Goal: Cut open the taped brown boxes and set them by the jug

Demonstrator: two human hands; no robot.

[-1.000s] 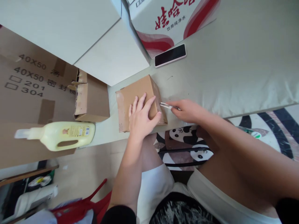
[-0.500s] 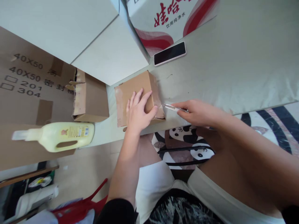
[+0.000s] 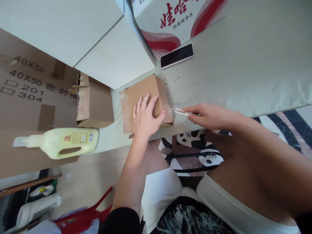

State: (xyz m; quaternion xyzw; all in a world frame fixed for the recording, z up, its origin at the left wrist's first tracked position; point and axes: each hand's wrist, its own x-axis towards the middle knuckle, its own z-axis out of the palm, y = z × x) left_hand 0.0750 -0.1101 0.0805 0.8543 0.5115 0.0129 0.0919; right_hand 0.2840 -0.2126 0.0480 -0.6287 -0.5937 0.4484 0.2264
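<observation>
A small brown cardboard box lies on the pale covered bench, its taped right end facing my right hand. Spread fingers of my left hand rest flat on its top, with the thumb near the right edge. My right hand is closed round a slim utility knife with a light-coloured body. The knife points left, its tip at the taped end of the box. Whether the tip touches the cardboard or the tape I cannot tell.
A phone lies beyond the box, before a red-and-white carton. White cabinet panels stand at the upper left. Left of the box are another small carton, a yellow bottle and a large carton. The bench's front edge runs close to the box.
My right hand and the knife have shifted slightly right. The near part of the box and my left hand have also moved a little to the right.
</observation>
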